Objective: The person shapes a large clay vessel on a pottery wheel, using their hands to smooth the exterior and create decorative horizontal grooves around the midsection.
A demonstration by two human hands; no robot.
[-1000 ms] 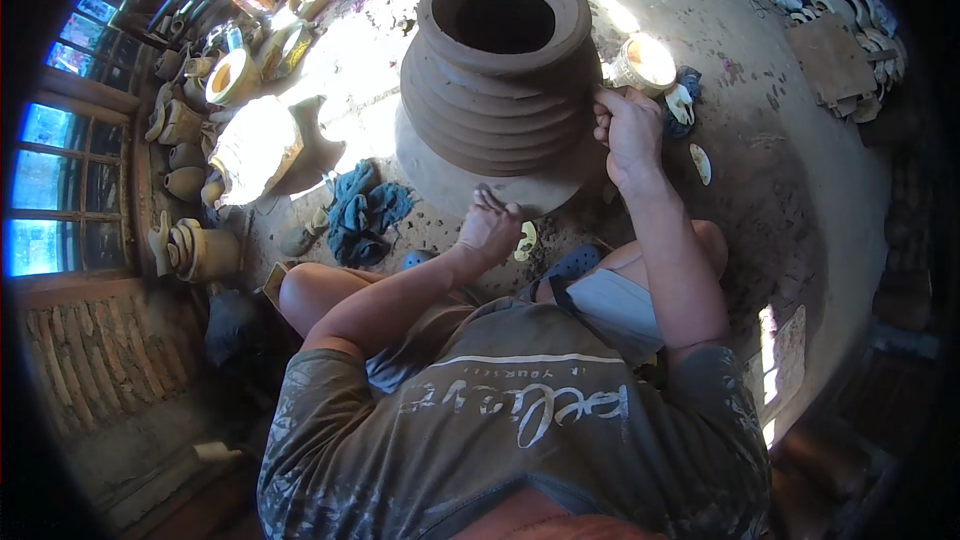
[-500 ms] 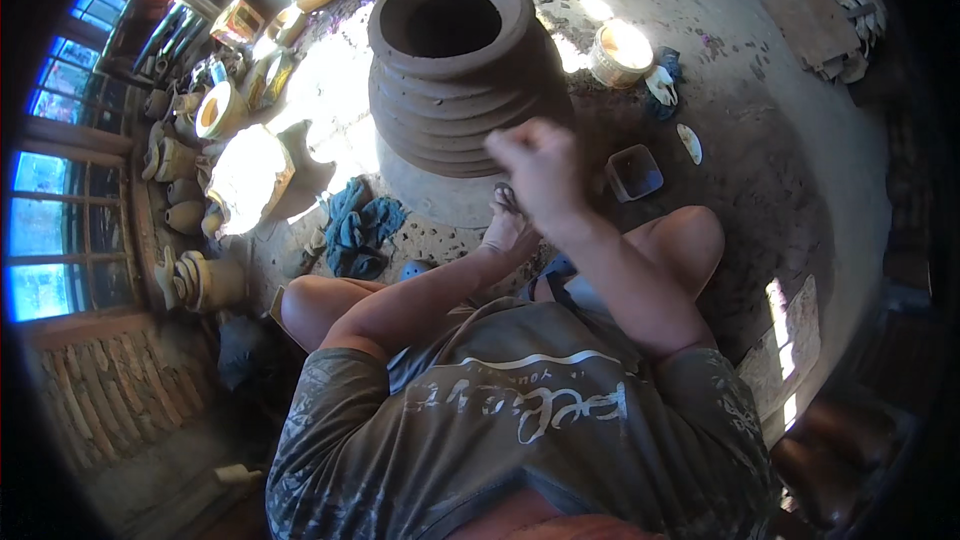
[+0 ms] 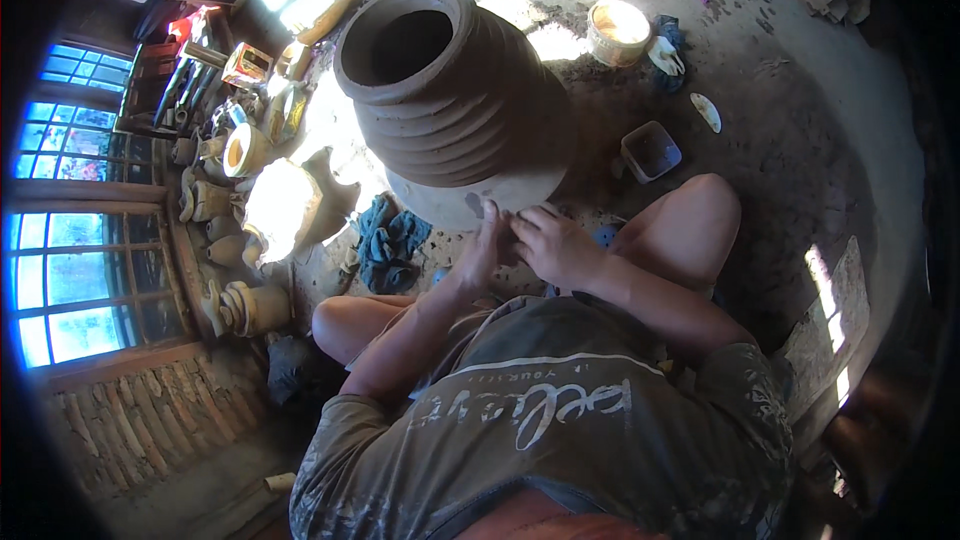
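A large ribbed clay pot (image 3: 450,120) with a wide dark mouth stands in front of me on a pale round base (image 3: 430,195). A damp dark patch marks the near side of that base. Close to it, between the pot and my lap, both hands meet. My left hand (image 3: 484,248) is closed with its thumb up, around a small dark lump that looks like clay (image 3: 508,254), mostly hidden by the fingers. The curled fingers of my right hand (image 3: 560,248) press against that lump from the other side. Neither hand touches the pot.
A teal rag (image 3: 390,245) lies left of the base. To the right are a square plastic tub (image 3: 651,152), a pale oval piece (image 3: 706,112) and a bucket (image 3: 617,32). Pots and tools crowd the left wall below the windows (image 3: 85,280). Clay crumbs dot the floor.
My right hand has come down from beside the pot's wall to meet my left. Both hands now sit lower, nearer my lap. The whole view has tilted, showing more of the windows.
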